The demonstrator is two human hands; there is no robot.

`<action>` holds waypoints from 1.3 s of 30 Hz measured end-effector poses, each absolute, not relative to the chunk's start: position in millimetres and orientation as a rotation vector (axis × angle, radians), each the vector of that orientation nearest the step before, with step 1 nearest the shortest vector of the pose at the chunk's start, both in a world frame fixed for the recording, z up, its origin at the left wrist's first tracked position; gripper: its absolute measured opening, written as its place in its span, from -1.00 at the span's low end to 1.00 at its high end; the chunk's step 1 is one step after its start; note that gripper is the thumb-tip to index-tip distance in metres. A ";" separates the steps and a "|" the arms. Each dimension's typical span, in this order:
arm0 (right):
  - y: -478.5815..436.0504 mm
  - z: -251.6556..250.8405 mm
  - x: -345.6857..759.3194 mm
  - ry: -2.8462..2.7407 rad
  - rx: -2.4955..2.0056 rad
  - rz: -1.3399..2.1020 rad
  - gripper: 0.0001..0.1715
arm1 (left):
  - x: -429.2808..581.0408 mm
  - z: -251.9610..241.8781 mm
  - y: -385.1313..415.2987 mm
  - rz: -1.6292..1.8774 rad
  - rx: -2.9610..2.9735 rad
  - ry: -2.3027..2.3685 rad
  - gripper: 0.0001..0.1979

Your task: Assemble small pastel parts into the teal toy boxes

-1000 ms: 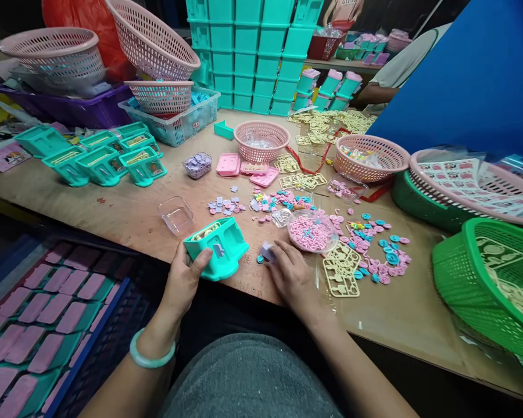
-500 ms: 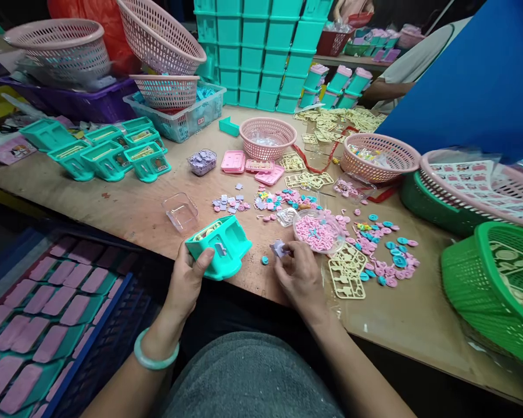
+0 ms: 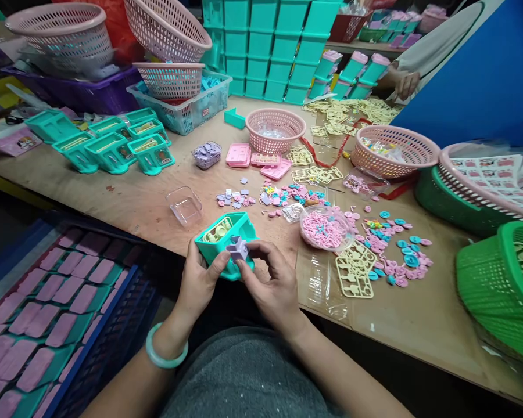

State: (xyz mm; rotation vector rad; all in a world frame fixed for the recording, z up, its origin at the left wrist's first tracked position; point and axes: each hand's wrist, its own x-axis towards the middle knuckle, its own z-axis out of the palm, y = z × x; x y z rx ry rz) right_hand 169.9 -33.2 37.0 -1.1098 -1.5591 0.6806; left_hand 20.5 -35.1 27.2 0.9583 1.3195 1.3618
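2 grips: left hand [image 3: 198,284] clasps teal box [image 3: 246,226], right hand [image 3: 272,284] pinches lilac piece [image 3: 237,249].

teal plastic toy housing [image 3: 220,235]: wooden table [image 3: 135,203], near edge
clear plastic tray [image 3: 184,204]: left-behind housing
clear round tub [image 3: 325,227]: right of housing

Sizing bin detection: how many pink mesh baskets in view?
6 pink baskets: upright one far left, tilted one above a third, one mid-table, one right of it, one at right edge. Others may be hidden at the back.
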 end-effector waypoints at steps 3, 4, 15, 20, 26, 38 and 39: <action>-35.2 39.8 168.7 -1.612 -1.091 0.562 -0.79 | 18.5 26.1 -33.6 1.369 0.975 1.316 -0.53; -35.7 40.7 168.0 -1.638 -1.081 0.529 -0.80 | 17.5 25.7 -32.8 1.372 0.984 1.311 -0.53; -33.4 37.3 160.8 -1.736 -0.989 0.405 -0.79 | 8.4 24.7 -26.9 1.363 1.095 1.280 -0.48; -33.9 36.0 157.1 -1.807 -0.985 0.312 -0.83 | 4.3 23.4 -24.4 1.377 1.123 1.270 -0.49; -35.1 34.5 154.3 -1.860 -1.030 0.226 -0.94 | -1.4 15.5 -23.2 1.386 1.136 1.246 -0.50; -36.5 31.7 150.3 -1.856 -1.048 0.194 -0.91 | -4.9 11.8 -24.2 1.381 1.157 1.219 -0.48; -36.9 30.6 150.8 -1.869 -1.035 0.187 -0.90 | -4.7 11.5 -24.6 1.383 1.159 1.215 -0.48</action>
